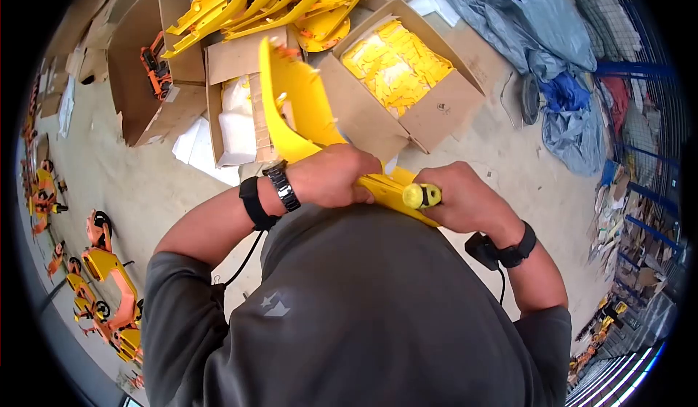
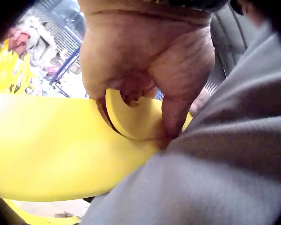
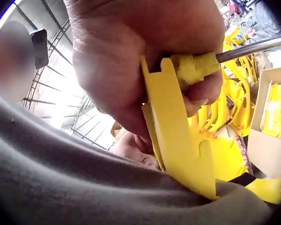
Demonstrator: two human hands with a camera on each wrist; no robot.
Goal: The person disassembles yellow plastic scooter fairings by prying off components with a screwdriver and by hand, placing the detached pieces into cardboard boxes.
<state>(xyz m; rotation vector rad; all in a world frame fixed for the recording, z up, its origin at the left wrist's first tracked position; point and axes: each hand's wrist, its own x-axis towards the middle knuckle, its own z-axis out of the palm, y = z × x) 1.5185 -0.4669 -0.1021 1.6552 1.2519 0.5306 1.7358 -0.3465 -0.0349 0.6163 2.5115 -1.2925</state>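
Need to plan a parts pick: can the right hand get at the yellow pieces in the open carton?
Probably not without freeing it first: the right hand grips a yellow-handled tool, though the carton stands open above the yellow pieces.

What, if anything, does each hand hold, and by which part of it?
The left hand grips the yellow panel about midway along its length; the right hand holds the metal-shafted tool by its yellow handle.

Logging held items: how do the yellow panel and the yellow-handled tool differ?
The panel is broad and curved; the tool is slim, with a straight metal shaft. The left hand grips the panel, while the right hand holds the tool. Both have yellow on them.
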